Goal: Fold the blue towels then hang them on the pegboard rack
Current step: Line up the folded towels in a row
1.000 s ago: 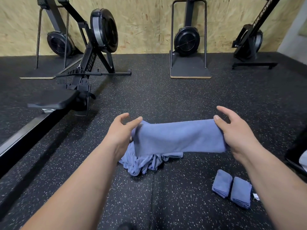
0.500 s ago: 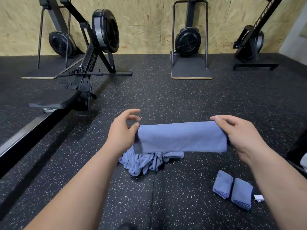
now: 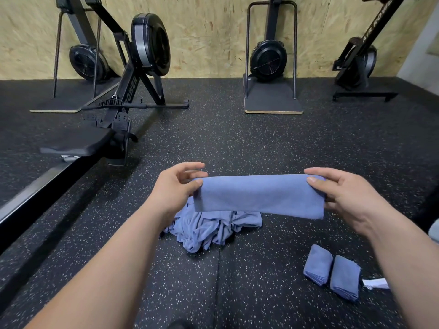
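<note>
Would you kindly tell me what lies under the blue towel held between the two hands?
A crumpled heap of blue towels lies on the speckled floor beneath the held towel. Its far part is covered by that towel, so its extent cannot be seen.

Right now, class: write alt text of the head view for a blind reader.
A left hand and right hand hold a folded blue towel by its ends above a speckled black floor. Beneath lies a crumpled towel pile; two folded towels sit at right, rowing machines behind.
</note>
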`<state>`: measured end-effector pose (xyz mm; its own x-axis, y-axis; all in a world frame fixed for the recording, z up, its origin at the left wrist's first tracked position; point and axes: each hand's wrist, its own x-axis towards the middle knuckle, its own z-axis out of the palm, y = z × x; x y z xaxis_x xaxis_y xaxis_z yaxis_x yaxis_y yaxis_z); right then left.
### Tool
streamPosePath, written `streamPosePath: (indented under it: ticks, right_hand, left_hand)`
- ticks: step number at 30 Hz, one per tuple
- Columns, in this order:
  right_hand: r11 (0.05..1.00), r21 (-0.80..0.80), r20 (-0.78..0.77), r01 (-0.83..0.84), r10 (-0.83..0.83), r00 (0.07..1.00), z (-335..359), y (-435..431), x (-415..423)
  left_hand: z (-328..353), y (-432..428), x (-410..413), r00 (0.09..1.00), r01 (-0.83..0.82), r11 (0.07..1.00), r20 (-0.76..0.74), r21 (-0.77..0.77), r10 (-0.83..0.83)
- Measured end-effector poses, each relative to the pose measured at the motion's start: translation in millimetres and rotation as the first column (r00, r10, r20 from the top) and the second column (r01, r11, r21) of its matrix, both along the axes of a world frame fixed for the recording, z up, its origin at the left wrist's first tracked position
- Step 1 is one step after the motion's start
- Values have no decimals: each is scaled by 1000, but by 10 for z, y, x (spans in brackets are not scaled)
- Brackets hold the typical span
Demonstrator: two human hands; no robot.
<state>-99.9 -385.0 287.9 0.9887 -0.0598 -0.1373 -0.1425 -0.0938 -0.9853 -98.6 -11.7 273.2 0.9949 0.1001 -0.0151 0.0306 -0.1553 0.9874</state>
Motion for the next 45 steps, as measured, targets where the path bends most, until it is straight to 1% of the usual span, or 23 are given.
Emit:
streamPosePath:
  ticks: [2, 3, 4, 6, 8, 10, 12, 13, 15, 16, 17, 18, 20, 21, 23, 27, 29, 31, 33, 35, 39, 42, 45]
  right_hand:
    - [995, 22, -11, -98, 98, 995, 26, -14, -20]
    - [991, -8, 0, -136, 136, 991, 31, -16, -31]
    - [986, -67, 21, -151, 153, 988, 25, -19, -37]
    - [970, -216, 71, -107, 125, 990, -11, -29, -30]
    - [928, -369, 110, -58, 105, 988, -65, -56, -13]
    - [832, -553, 116, -46, 131, 984, -125, -90, 15]
    - [728, -684, 114, -38, 158, 981, -140, -118, 33]
    - [706, -707, 112, -45, 175, 978, -159, -139, 41]
    - [732, -677, 121, -74, 210, 970, -178, -144, 47]
    - [768, -635, 120, -83, 204, 971, -195, -154, 54]
    - [816, -570, 107, -99, 193, 975, -185, -158, 50]
    - [865, -490, 88, -111, 176, 981, -175, -160, 49]
    - [939, -314, 15, -139, 151, 988, -167, -129, 39]
    - [967, -221, -10, -126, 127, 992, -152, -92, 29]
    - [995, -80, -14, -60, 59, 998, -135, 7, 27]
    - [991, -77, 81, 110, -104, 991, -233, 164, 50]
    - [982, -83, 129, 167, -155, 979, -262, 197, 62]
    - [977, -50, 167, 208, -197, 966, -264, 189, 79]
    - [969, 6, 177, 246, -243, 954, -266, 181, 95]
    - [962, 46, 139, 271, -275, 951, -260, 175, 105]
    - [968, 99, 48, 229, -234, 971, -292, 92, 116]
    - [955, 90, 71, 282, -288, 955, -314, 75, 124]
    - [943, 37, 107, 330, -332, 937, -357, 134, 106]
  left_hand:
    - [-4, -1, 7, 999, -40, 999, 20, 33, 39]
    - [1, 3, 10, 999, -38, 999, 22, 35, 38]
    - [4, 16, 7, 1000, -14, 999, 19, 36, 14]
    - [6, 38, -9, 998, 68, 995, -2, 66, -68]
    - [-7, 36, -26, 992, 123, 964, -14, 237, -124]
    - [-31, 17, -25, 992, 118, 895, -3, 431, -130]
    - [-56, 36, -3, 992, 100, 841, 17, 531, -129]
    - [-62, 54, 2, 990, 100, 817, 24, 568, -137]
    - [-66, 80, -5, 986, 104, 779, 37, 619, -161]
    - [-60, 87, -11, 985, 104, 780, 45, 617, -167]
    - [-64, 98, -6, 986, 103, 810, 47, 578, -158]
    - [-47, 94, -15, 989, 105, 860, 40, 500, -143]
    - [-26, 78, -18, 995, 102, 958, -18, 269, -101]
    - [-29, 66, -7, 996, 79, 982, -50, 170, -71]
    - [-24, 9, -4, 998, 10, 998, -66, 57, -6]
    - [-54, -128, 4, 989, -149, 987, -6, 65, 150]
    - [-44, -165, -3, 981, -192, 981, 42, 21, 191]
    - [-33, -152, 8, 970, -221, 975, 94, -28, 223]
    - [-15, -142, 6, 975, -181, 978, 114, -103, 193]
    - [-21, -134, 5, 991, -100, 980, 69, -173, 113]
    - [-61, -98, -18, 997, 5, 961, -75, -278, -27]
    - [-82, -68, -17, 996, -4, 971, -89, -238, -17]
    - [-151, -82, -3, 992, -57, 978, -118, -202, 33]
